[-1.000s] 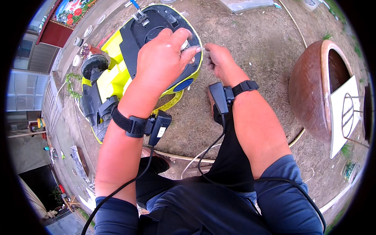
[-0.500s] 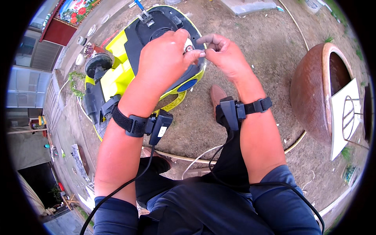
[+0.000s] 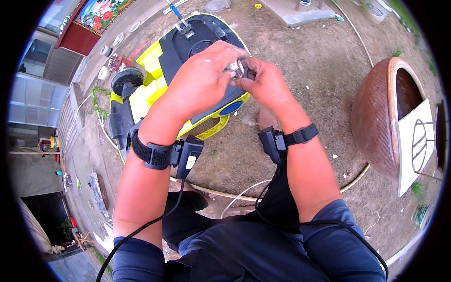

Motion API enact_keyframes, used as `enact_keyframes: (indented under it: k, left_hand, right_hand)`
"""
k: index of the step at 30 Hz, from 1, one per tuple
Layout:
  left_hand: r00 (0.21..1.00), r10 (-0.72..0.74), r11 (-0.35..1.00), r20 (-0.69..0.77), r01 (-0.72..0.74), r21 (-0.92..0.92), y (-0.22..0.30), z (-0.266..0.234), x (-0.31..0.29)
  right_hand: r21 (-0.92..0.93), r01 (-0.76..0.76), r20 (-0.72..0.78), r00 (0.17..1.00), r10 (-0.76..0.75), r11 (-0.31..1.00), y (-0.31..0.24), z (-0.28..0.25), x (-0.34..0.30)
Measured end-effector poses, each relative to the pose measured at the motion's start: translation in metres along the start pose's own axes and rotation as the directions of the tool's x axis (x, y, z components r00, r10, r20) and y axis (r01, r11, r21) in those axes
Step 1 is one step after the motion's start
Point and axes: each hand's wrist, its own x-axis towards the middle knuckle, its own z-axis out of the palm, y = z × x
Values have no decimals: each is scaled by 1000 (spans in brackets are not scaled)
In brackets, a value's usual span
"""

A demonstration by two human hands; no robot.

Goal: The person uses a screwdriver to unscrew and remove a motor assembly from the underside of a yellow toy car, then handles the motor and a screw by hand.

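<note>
A yellow and black lawn mower (image 3: 155, 89) lies tipped on the bare dirt, its black underside facing up. Over its near edge my left hand (image 3: 202, 80) and my right hand (image 3: 263, 82) meet. Between their fingertips they pinch a small grey metal part (image 3: 235, 69), mostly hidden by my fingers. A black wrist strap with a small box and a cable sits on each forearm. A black wheel (image 3: 126, 77) of the mower shows at the left.
A large brown clay pot (image 3: 383, 117) stands at the right with a white panel (image 3: 416, 145) and a wire rack leaning against it. A thin hose (image 3: 216, 191) curves over the dirt near my knees. A concrete slab (image 3: 300, 11) lies at the top.
My right hand rose from the mower's edge to meet my left hand. Both now hold the small metal part together, closer to me than before.
</note>
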Motion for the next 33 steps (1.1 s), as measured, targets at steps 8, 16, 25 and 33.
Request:
enact_keyframes:
  k: [8,16,25,33]
  left_hand:
    - [926,-378,888,28,353,294,21,3,16]
    - [987,-148,985,-59,152,77,5,9,3]
    - [988,-15,1000,-154,11,-29,-3,15,3]
    - [973,-197,974,-120,208,92,3,15,2]
  right_hand:
    - [-77,9,-1,1000,-9,997,2,3,0]
    - [-114,3,19,1000,-1,993,-1,2,2]
    - [-137,-3,15,1000,5,991,2,6,4]
    - [-199,26,9,1000,-24,980,-3,4,3]
